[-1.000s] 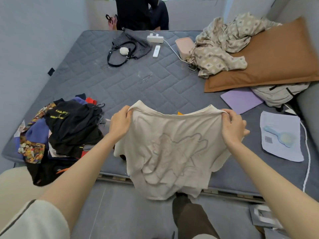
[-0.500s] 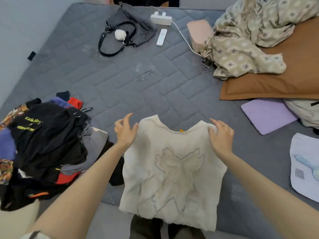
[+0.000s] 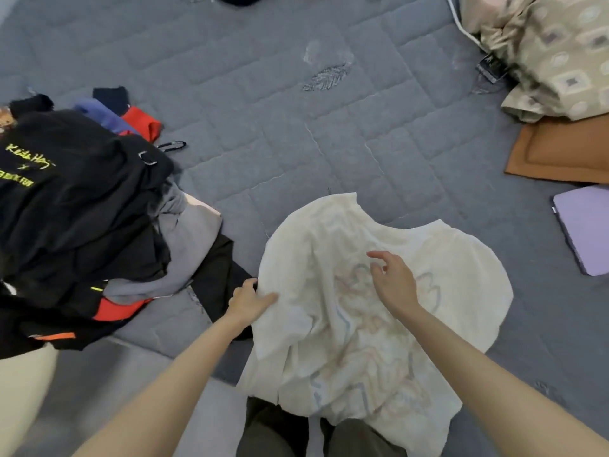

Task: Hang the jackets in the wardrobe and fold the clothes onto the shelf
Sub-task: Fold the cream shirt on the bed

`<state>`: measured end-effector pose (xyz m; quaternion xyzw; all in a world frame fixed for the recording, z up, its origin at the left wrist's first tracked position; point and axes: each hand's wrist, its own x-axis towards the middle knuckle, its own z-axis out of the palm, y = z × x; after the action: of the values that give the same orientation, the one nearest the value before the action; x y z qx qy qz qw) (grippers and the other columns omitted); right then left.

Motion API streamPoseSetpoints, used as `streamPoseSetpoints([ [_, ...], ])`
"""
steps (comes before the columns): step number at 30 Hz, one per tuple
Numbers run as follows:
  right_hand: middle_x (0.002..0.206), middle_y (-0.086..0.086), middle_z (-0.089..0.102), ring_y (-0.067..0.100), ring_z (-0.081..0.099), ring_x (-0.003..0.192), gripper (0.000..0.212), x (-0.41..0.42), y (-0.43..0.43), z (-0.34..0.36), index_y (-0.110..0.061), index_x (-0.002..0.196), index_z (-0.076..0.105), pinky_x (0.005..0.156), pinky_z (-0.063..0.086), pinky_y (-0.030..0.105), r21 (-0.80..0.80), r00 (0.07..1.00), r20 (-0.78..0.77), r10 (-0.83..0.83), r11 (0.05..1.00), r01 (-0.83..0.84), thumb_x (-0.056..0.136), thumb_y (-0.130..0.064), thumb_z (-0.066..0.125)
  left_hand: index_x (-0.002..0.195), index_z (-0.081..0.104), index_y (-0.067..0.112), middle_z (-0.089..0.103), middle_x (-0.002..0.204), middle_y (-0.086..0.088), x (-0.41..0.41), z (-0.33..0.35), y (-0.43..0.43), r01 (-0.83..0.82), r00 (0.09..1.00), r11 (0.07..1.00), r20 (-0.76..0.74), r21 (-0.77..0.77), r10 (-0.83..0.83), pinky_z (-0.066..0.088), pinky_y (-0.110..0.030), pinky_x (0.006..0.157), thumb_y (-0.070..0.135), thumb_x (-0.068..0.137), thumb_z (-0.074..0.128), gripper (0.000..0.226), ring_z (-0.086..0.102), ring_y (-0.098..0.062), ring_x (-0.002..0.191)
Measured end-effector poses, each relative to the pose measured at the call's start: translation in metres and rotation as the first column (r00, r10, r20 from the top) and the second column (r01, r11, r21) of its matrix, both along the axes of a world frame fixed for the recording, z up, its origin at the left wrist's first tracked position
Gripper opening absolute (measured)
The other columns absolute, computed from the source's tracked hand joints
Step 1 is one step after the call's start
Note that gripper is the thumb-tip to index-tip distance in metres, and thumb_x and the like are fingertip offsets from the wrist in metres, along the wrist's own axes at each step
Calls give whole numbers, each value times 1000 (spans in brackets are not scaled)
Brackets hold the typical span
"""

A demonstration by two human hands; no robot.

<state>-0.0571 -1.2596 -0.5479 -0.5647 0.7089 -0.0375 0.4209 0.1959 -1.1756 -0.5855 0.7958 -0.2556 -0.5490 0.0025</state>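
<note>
The grey quilted mattress fills more of your view than before. On its left side sits a rumpled heap of clothes, mostly black with grey and red. The cream shirt, which you held up by the shoulders half a second ago, now lies spread at the mattress's near edge. It is soft and creased, with a faint outline print, and its hem droops off the edge. Your left hand pinches the shirt's side. Your right hand has let go and hovers above it, fingers loosely curled, holding nothing.
</note>
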Motion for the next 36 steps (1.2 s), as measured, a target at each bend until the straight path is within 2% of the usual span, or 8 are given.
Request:
streamPoseSetpoints([
  [3,130,3,54,22,54,113,32,26,0,-20,-24,122,60,101,39,45,49,995,22,99,994,-100,95,-16,45,132,39,14,37,131,-10,-5,-16,23,81,991,996,109,33,-84,37,-32,89,39,79,73,68,38,-31,123],
  [9,127,2,53,19,57,99,37,67,-9,-42,-28,130,54,94,45,39,68,946,63,319,944,-323,96,-15,46,87,42,14,54,77,-1,11,-22,41,41,989,957,147,-287,2,38,-38,62,25,98,49,17,56,-27,76],
  [17,131,11,51,26,49,116,51,138,-46,-47,-25,140,44,95,33,27,-11,863,81,499,866,-500,93,-6,45,103,51,26,56,78,9,93,6,-27,24,906,740,327,-672,268,29,-31,63,32,100,44,10,45,-12,72],
  [20,139,11,45,23,44,126,50,159,-55,-52,-20,140,45,102,31,24,-58,832,65,551,834,-548,92,-4,46,112,57,25,60,75,11,112,3,-41,-148,897,659,181,-737,403,36,-23,64,33,94,56,20,51,-7,68],
  [24,143,9,41,19,38,132,44,178,-60,-66,-16,138,48,104,33,27,-82,783,21,621,782,-618,96,-5,43,120,54,16,61,111,-4,116,-20,-12,-453,834,686,3,-569,552,45,-31,91,34,93,59,34,58,-21,102],
  [28,146,12,35,25,40,130,48,198,-65,-82,-13,143,39,100,30,27,-24,771,-52,635,771,-636,96,-3,38,130,45,21,56,115,4,87,-39,36,-576,816,741,-185,-344,548,41,-21,87,39,92,59,45,56,-9,105],
  [31,138,14,35,36,51,113,48,208,-66,-90,-14,141,35,89,38,35,80,800,-139,584,811,-579,93,-7,41,136,34,26,56,112,13,75,-46,49,-707,708,631,-325,-320,627,44,-6,73,28,91,63,54,56,3,96],
  [36,105,22,63,37,57,101,15,206,-75,-82,-3,99,60,73,37,32,75,751,-254,610,786,-613,88,-12,53,127,41,17,64,113,0,79,-36,28,-918,392,363,-502,-159,771,55,-25,75,13,92,61,41,62,-8,100],
])
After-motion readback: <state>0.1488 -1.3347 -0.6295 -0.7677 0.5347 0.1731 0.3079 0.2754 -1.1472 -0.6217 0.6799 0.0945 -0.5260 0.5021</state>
